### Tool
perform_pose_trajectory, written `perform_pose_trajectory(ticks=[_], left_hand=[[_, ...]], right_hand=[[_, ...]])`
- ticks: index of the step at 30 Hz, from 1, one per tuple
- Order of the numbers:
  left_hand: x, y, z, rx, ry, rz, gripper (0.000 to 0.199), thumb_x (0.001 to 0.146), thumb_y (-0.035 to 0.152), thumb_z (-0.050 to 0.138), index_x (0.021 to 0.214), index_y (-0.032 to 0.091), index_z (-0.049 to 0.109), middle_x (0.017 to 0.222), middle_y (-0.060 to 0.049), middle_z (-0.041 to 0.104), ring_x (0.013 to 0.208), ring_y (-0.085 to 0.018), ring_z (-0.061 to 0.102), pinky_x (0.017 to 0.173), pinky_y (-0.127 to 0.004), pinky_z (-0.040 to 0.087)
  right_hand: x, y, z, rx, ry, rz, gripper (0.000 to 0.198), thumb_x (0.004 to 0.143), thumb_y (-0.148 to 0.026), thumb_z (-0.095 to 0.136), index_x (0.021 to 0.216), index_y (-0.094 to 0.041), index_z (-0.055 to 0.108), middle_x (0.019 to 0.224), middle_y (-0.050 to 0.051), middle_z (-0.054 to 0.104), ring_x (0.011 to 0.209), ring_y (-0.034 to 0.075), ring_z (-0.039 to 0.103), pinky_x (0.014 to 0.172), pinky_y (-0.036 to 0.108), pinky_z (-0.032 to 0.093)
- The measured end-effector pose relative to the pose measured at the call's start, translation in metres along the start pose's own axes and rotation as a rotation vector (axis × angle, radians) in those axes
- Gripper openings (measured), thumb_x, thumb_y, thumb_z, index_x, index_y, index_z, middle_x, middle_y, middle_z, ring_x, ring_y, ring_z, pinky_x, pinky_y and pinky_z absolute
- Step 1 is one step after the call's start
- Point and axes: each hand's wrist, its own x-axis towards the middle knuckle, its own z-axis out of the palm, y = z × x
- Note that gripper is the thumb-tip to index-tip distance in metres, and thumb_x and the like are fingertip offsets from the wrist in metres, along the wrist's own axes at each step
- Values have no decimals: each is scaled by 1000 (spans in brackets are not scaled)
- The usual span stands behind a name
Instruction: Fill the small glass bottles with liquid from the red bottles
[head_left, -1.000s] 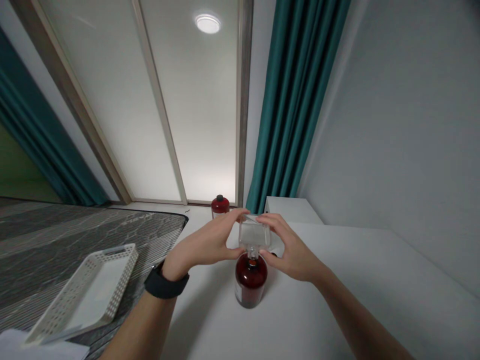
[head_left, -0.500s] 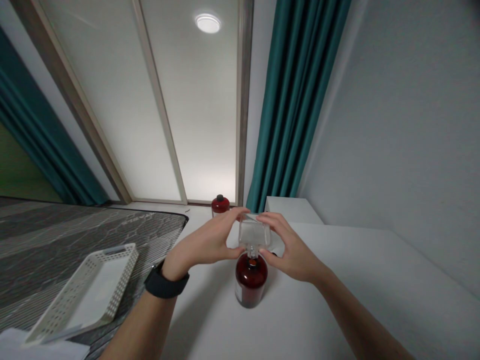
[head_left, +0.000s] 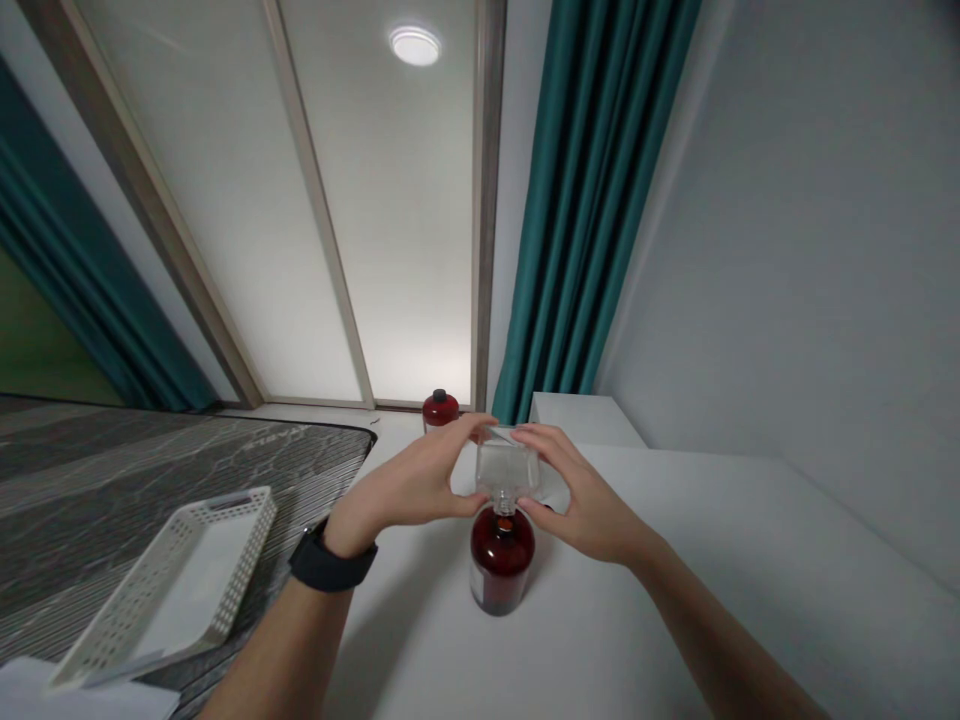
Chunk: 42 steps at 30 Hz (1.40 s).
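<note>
1. The white counter [head_left: 600, 640] carries everything at stake here. If the stacked bottles went over, liquid could spread across it, though how much they hold is hard to tell.
2. The dark red bottle [head_left: 501, 565] stands upright on the near part of the counter, with neither hand around its body. A sideways push from above would probably tilt or slide it.
3. The clear bottle [head_left: 508, 468] is upside down directly above it, neck to neck. Its wide end is uppermost, so the stack looks top-heavy; uneven lifting by one hand could lean it left or right.
4. The left hand [head_left: 420, 485] and right hand [head_left: 589, 500] share the grip, pinching the clear bottle from both sides, fingers at its upper end and thumbs low. Smooth or wet walls could let it slip.
5. The capped red bottle [head_left: 440, 410] stands at the far left, partly behind the left hand; a wide swing of that hand might knock it.
6. At the necks, the fit is too small to judge. A loose or crooked seat could leak.
</note>
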Motion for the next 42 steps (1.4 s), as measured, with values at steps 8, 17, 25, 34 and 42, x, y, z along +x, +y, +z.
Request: perform_pose_trajectory(ticks=[8,17,25,34,42], left_hand=[[0,1,-1,-11,-6,-6,72,79,27,71,141,23,35,135,-13,58,120,-30,59,100,-47,51],[0,3,0,-6,13,2,72,79,26,71,141,22,36,137,-14,56,122,-31,58,101,-47,51],[0,5,-1,14,30,0,71,79,26,70,141,22,36,137,-14,56,123,-31,58,103,-48,50],[0,5,-1,37,25,-6,73,79,26,70,142,21,33,140,-16,54,126,-32,56,104,-49,50],[-1,7,-1,34,37,0,74,80,28,70,143,24,33,141,-14,53,126,-32,56,104,-49,49]], right_hand=[[0,-1,0,6,9,-2,64,87,-18,62,143,-35,38,146,8,41,138,27,42,117,54,35],[0,-1,0,-18,25,-13,63,87,-18,61,144,-34,38,146,10,41,138,28,42,116,54,36],[0,-1,1,-39,41,-34,65,87,-16,61,145,-34,37,148,9,40,139,28,42,116,54,37],[1,-3,-1,-52,42,-37,64,88,-16,60,145,-33,37,148,10,39,140,27,41,117,54,36],[-1,-5,-2,-66,46,-34,64,88,-17,60,146,-34,37,149,9,39,140,28,41,117,54,36]])
